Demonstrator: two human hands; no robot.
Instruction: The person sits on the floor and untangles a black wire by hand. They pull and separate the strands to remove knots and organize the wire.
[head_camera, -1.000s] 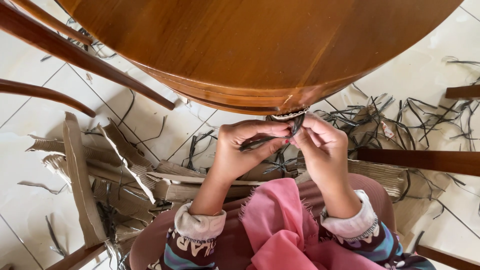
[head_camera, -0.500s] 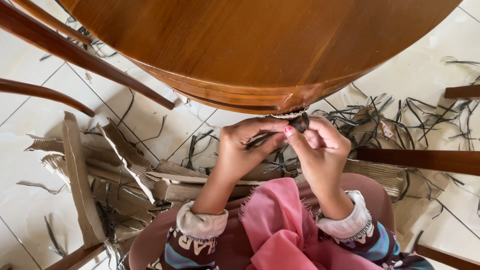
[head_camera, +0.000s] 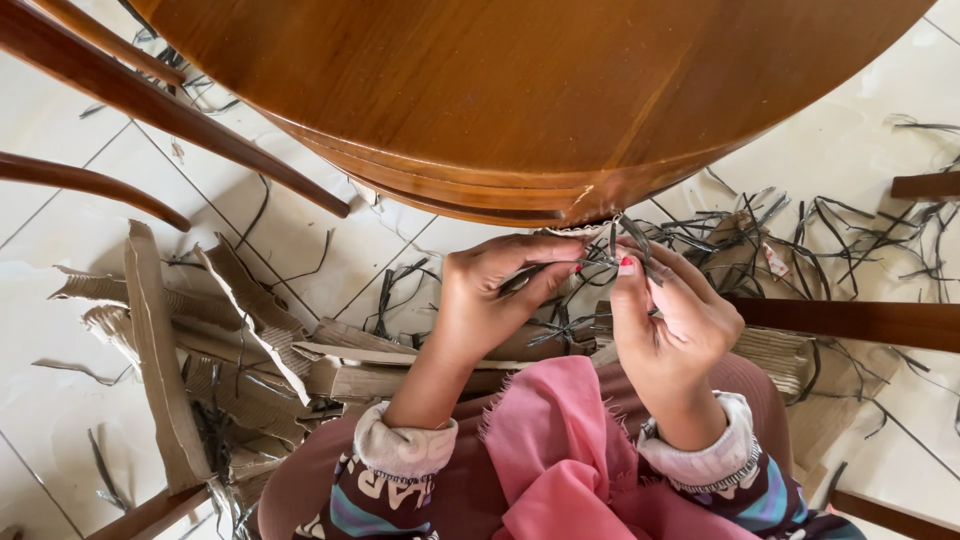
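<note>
A round wooden table (head_camera: 520, 90) fills the far part of the view, its curved edge just beyond the hands. Below it lies a pale tiled floor (head_camera: 860, 130), with torn cardboard pieces (head_camera: 160, 350) heaped at the left and loose dark strips (head_camera: 800, 225) scattered at the right. A pink cloth (head_camera: 560, 450) drapes over the person's lap at the near edge. The left hand (head_camera: 490, 300) pinches thin dark strips (head_camera: 610, 262) between thumb and fingers; the right hand (head_camera: 670, 320) pinches the same small bundle from the other side. The two hands sit close together, just beneath the table's rim.
</note>
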